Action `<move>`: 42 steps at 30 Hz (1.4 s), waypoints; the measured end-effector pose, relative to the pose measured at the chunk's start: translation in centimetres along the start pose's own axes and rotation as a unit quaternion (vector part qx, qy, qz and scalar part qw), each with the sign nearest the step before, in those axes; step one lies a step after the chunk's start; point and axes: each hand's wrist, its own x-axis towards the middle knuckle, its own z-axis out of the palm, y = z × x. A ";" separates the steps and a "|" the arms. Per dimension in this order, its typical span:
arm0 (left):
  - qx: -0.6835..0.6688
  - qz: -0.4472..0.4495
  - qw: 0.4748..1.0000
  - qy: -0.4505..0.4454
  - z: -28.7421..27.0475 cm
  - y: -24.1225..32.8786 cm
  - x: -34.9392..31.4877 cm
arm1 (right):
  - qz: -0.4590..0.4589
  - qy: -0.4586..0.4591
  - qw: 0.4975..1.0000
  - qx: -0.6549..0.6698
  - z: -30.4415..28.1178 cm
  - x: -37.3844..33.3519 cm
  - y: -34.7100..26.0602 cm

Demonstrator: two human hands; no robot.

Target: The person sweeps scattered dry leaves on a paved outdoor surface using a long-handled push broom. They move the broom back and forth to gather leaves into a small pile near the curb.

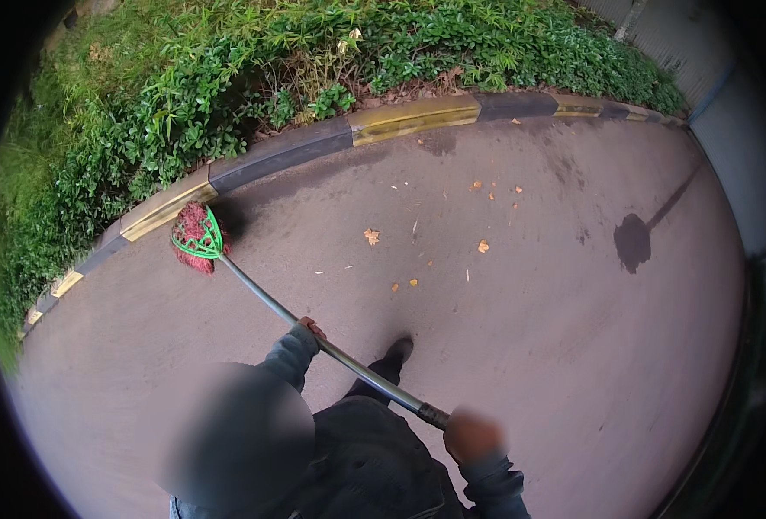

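Observation:
A long-handled broom [366,373] slants across the view from lower right to upper left. Its head has a green plastic frame [221,236] with reddish bristles [194,227], which rest on the pavement by the kerb. My left hand [312,328] is closed round the middle of the grey metal handle. At the handle's upper end, just past a dark grip [433,416], my right hand [474,435] is closed, slightly smeared. A blurred dark patch hides part of my left arm.
A kerb [413,119] painted in black and yellow blocks curves along green shrubs [201,91]. Dry leaves, among them a larger one [372,236], and small white bits lie scattered on the pavement [556,346]. A dark stain [632,244] is at right, near a pale wall [738,147].

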 end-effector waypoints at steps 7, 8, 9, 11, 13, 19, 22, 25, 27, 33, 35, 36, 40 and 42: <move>0.025 -0.025 0.999 0.008 11.0 -5.7 4.8 | 0.066 -0.033 0.994 -0.077 -2.3 6.9 9.7; 0.027 -0.045 0.999 0.000 13.8 -8.7 4.7 | 0.099 -0.047 0.989 -0.095 -2.8 6.2 11.5; 0.053 -0.034 0.998 0.019 16.6 -11.8 4.1 | 0.126 -0.051 0.985 -0.104 -3.0 4.8 13.2; 0.075 -0.106 0.991 -0.024 19.8 -17.0 4.3 | 0.119 -0.024 0.976 -0.179 -3.6 1.2 15.6; 0.145 -0.123 0.982 -0.014 23.7 -23.4 2.5 | 0.182 -0.024 0.954 -0.239 -2.2 -6.1 16.7; 0.381 -0.129 0.907 -0.122 30.4 -32.6 -0.3 | 0.569 -0.248 0.784 0.005 -6.5 -5.5 8.8; 0.431 -0.097 0.890 -0.114 34.5 -37.0 -5.0 | 0.598 -0.243 0.762 0.055 -5.6 -8.9 10.0; 0.445 -0.091 0.884 -0.111 35.1 -43.6 -6.6 | 0.587 -0.213 0.780 0.042 -6.0 -11.9 13.0; 0.466 -0.101 0.870 -0.124 33.0 -48.5 -8.9 | 0.586 -0.199 0.785 0.032 -6.0 -14.8 14.9; 0.460 -0.131 0.861 -0.174 26.6 -60.1 -11.3 | 0.543 -0.171 0.822 0.023 -5.4 -25.1 24.5; 0.441 -0.128 0.873 -0.161 25.5 -62.9 -11.8 | 0.521 -0.171 0.835 0.029 -5.5 -29.0 28.5; 0.419 -0.125 0.886 -0.156 24.7 -64.0 -11.6 | 0.508 -0.176 0.843 0.030 -5.7 -30.6 30.3; 0.327 -0.102 0.931 -0.125 23.0 -67.9 -12.6 | 0.443 -0.194 0.875 0.033 -6.4 -36.1 38.0; 0.295 -0.082 0.947 -0.102 21.6 -68.8 -12.8 | 0.408 -0.205 0.889 0.036 -6.9 -37.8 41.2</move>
